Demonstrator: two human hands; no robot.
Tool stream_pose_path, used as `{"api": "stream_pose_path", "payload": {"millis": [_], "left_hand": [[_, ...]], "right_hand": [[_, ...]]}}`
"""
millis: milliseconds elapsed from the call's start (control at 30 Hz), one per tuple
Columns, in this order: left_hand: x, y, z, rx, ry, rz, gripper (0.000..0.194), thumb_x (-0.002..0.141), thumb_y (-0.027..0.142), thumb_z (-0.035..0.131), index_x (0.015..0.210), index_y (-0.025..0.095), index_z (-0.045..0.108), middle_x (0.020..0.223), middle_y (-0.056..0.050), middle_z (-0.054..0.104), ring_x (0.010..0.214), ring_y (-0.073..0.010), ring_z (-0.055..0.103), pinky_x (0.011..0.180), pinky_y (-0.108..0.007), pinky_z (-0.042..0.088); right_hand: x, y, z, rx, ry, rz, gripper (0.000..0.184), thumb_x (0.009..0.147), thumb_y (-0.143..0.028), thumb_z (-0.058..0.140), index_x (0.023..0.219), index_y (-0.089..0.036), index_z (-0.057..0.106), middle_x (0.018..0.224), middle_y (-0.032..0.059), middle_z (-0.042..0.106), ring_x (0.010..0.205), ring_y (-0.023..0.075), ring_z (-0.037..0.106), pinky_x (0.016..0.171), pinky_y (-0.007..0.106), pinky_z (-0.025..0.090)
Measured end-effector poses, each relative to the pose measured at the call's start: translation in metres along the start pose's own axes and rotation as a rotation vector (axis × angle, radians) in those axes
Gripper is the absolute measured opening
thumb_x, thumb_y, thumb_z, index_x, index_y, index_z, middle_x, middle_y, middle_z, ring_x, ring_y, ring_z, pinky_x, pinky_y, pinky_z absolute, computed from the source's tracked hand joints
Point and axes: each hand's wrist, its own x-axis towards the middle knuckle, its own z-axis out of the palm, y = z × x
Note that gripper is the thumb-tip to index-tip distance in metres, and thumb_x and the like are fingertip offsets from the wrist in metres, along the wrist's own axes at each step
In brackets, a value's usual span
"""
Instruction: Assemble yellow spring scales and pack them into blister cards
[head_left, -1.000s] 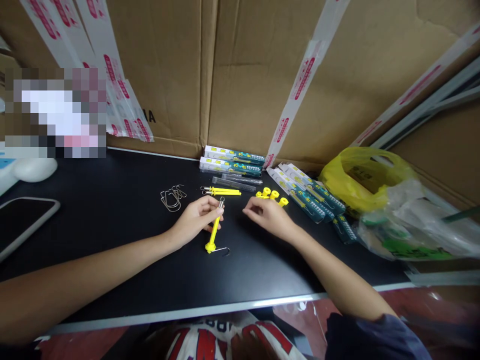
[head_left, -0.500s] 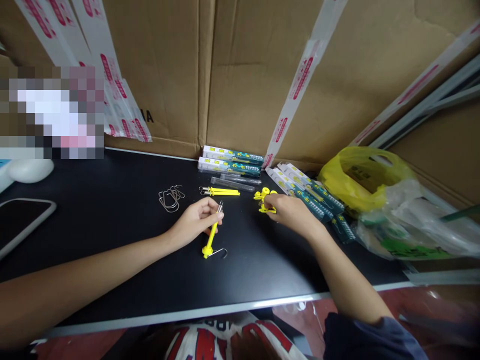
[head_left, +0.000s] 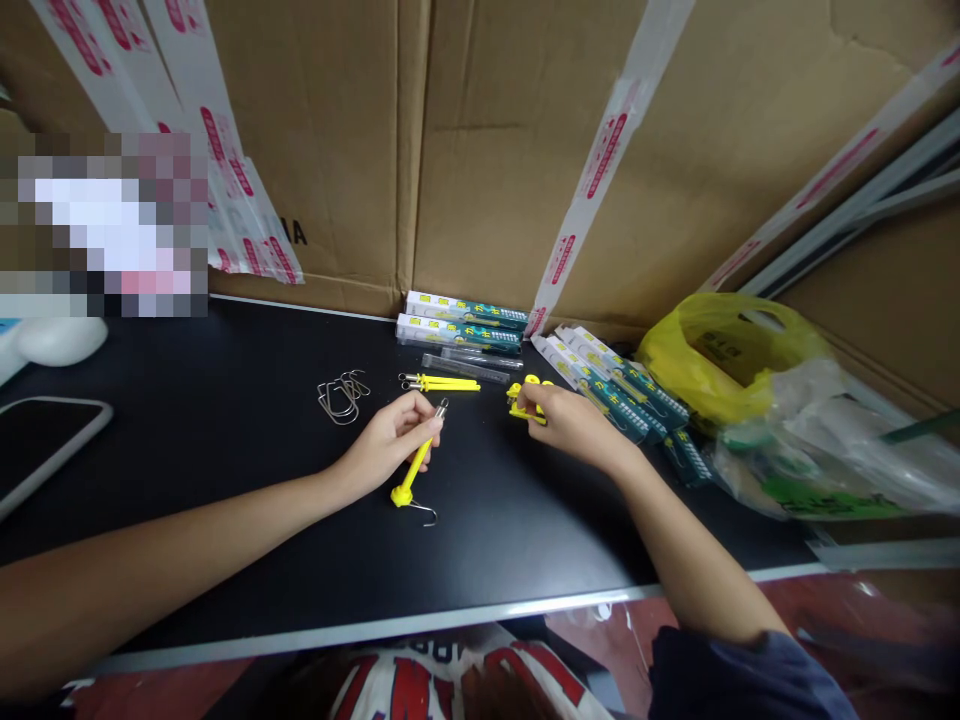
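My left hand (head_left: 401, 430) is closed around the upper part of a yellow spring scale (head_left: 415, 468). The scale tilts, its metal ring end uppermost, and a bent wire hook (head_left: 427, 515) hangs from its knobbed lower end. At the right, my right hand (head_left: 559, 408) has its fingers closed down among small yellow plastic parts (head_left: 531, 382). The fingertips are partly hidden, so what they pinch cannot be made out. Between the hands and farther back lie yellow rods with metal ring ends (head_left: 450, 384). Loose wire hooks (head_left: 341, 397) are heaped left of my left hand.
Clear plastic tubes (head_left: 465, 367) lie before printed cartons (head_left: 459, 328) at the cardboard wall. More cartons (head_left: 611, 385) lean behind my right hand. A yellow plastic bag (head_left: 675, 345) and a clear bag (head_left: 810, 460) sit at right. A phone (head_left: 49, 440) lies far left.
The lower end of the spring scale has swung left and slightly up, its hook with it. My right hand has shifted slightly among the small yellow parts.
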Motion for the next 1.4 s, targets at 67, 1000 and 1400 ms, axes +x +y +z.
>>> {"api": "stream_pose_path", "payload": {"millis": [67, 1000, 1400], "left_hand": [[0.000, 0.001, 0.001, 0.011, 0.001, -0.009, 0.032, 0.080, 0.042, 0.064, 0.078, 0.018, 0.044, 0.070, 0.004, 0.057, 0.053, -0.0070, 0.056, 0.051, -0.023, 0.052], [-0.004, -0.004, 0.000, 0.198, -0.101, 0.016, 0.031, 0.090, 0.049, 0.045, 0.090, 0.018, 0.051, 0.060, 0.008, 0.039, 0.042, -0.0048, 0.036, 0.036, -0.015, 0.036], [-0.006, -0.007, -0.001, 0.138, -0.117, 0.010, 0.036, 0.095, 0.046, 0.028, 0.083, 0.019, 0.049, 0.054, 0.007, 0.034, 0.043, -0.0076, 0.029, 0.039, -0.017, 0.030]], "right_hand": [[0.000, -0.001, -0.001, 0.117, 0.026, -0.013, 0.023, 0.074, -0.007, 0.053, 0.094, -0.020, 0.055, 0.084, 0.0015, 0.060, 0.074, 0.0139, 0.055, 0.065, 0.023, 0.036], [0.001, -0.055, 0.035, 1.133, -0.103, 0.051, 0.033, 0.097, -0.047, 0.036, 0.093, -0.019, 0.053, 0.065, -0.0050, 0.031, 0.054, 0.0092, 0.028, 0.047, 0.020, 0.025], [0.001, -0.056, 0.034, 1.098, -0.076, 0.053, 0.037, 0.096, -0.047, 0.036, 0.086, -0.018, 0.056, 0.068, -0.0024, 0.037, 0.058, 0.0099, 0.032, 0.049, 0.021, 0.026]]}}
